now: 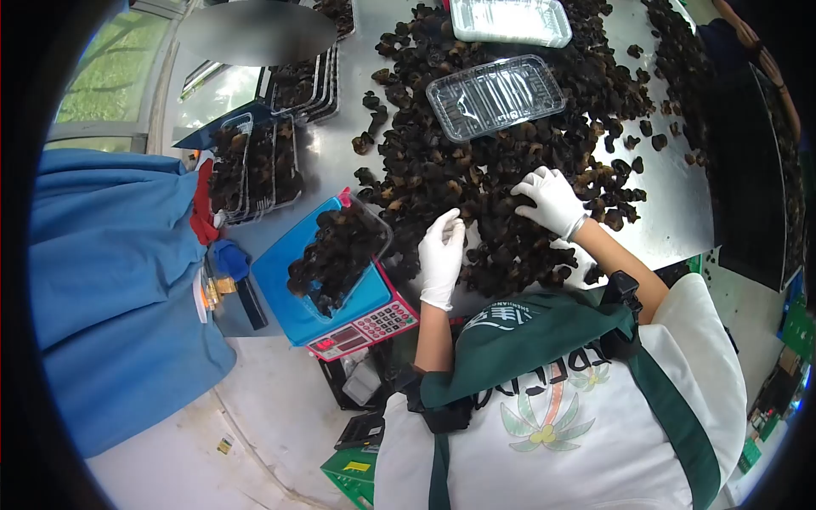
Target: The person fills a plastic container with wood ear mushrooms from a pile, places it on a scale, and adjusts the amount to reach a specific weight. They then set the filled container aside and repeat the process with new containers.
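Dark, curled dried pieces (416,161) lie in a broad pile on the metal table. My left hand (443,259), in a white glove, is at the pile's near left side, its fingers drawn together; whatever they may hold is too small to tell. To its right, my gloved right hand (552,202) reaches over the pile with fingers apart and bent. Left of my left hand, a clear tray (382,228) full of the same pieces rests tilted on a blue scale (280,259) with a pink-edged keypad. An empty clear tray (495,98) lies on the pile beyond my hands.
Stacked white-looking trays (510,21) stand at the far edge of view. Filled trays (274,166) sit at the left, with more behind them. A person in blue clothing (119,280) is at the left. A dark panel (748,178) and another person's arm (778,76) are at the right.
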The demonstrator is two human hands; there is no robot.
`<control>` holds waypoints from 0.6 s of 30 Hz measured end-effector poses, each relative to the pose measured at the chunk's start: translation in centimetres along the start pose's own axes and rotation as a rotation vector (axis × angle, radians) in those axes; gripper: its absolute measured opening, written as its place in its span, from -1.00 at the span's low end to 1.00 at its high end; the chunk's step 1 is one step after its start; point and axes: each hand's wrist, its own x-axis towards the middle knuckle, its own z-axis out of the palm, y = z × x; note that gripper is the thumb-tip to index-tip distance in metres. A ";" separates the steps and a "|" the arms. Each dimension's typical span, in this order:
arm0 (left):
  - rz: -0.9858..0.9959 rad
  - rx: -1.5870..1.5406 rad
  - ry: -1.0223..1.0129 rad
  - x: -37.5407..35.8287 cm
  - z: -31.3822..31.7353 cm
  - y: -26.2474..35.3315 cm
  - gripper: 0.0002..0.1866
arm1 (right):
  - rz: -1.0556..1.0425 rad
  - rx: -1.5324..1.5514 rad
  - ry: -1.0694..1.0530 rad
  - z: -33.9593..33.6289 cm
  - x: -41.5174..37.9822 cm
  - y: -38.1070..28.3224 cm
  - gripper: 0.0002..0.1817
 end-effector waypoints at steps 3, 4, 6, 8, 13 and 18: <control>0.003 0.038 -0.037 -0.4 0.5 -0.1 -0.73 | 0.080 0.007 0.022 -0.4 0.3 0.6 -0.74; -0.005 0.004 -0.047 -0.6 0.7 -0.2 -0.73 | 0.246 0.230 0.004 -1.0 0.2 0.7 -0.75; -0.021 -0.067 -0.072 -0.8 1.1 -0.4 -0.73 | 0.521 0.733 0.018 -1.8 -0.2 1.1 -0.78; -0.045 -0.156 -0.105 -0.9 1.5 0.1 -0.71 | 0.604 1.349 0.091 -2.2 -0.8 1.9 -0.81; -0.025 -0.371 -0.214 -1.1 1.5 4.1 -0.56 | 0.593 1.837 -0.053 -4.0 -1.4 -0.3 -0.75; 0.103 -0.516 -0.229 -1.8 1.0 7.9 -0.53 | 0.494 1.796 -0.308 -3.3 -0.5 -3.3 -0.58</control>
